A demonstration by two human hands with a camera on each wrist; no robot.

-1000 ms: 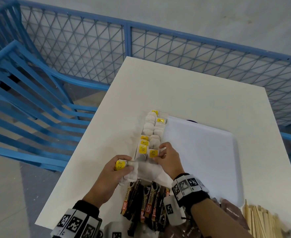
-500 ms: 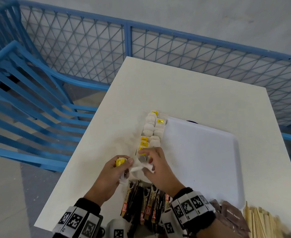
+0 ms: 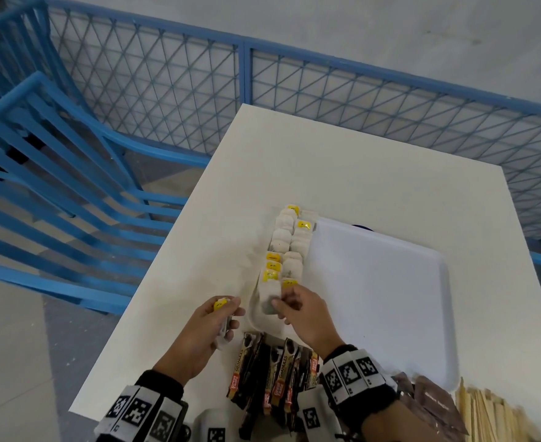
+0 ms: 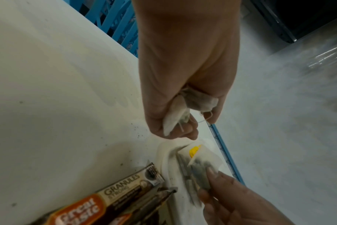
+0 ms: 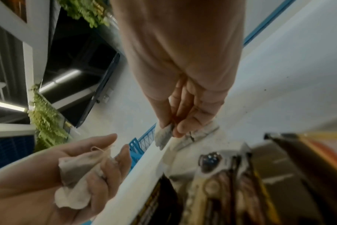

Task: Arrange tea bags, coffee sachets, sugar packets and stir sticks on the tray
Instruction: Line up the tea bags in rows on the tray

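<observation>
A white tray point(image 3: 390, 282) lies on the table. Along its left edge runs a double row of tea bags point(image 3: 289, 240) with yellow tags. My right hand point(image 3: 297, 309) pinches one tea bag point(image 3: 270, 298) at the near end of that row, low over the tray's corner; the same tea bag point(image 4: 199, 172) shows in the left wrist view and again as tea bag point(image 5: 162, 136) in the right wrist view. My left hand point(image 3: 219, 320), just left of the tray, grips a bunch of tea bags point(image 4: 185, 109) with a yellow tag point(image 3: 219, 304) on top.
Coffee sachets point(image 3: 272, 374) lie fanned at the near edge below the tray. Brown packets point(image 3: 431, 403) and wooden stir sticks point(image 3: 492, 416) sit at the near right. The table point(image 3: 358, 173) is bounded by a blue mesh fence point(image 3: 243, 78), with a blue chair point(image 3: 55, 186) to the left.
My right hand has taken a tea bag from the left hand's bunch and carried it right, onto the near end of the row. The left hand stayed put.
</observation>
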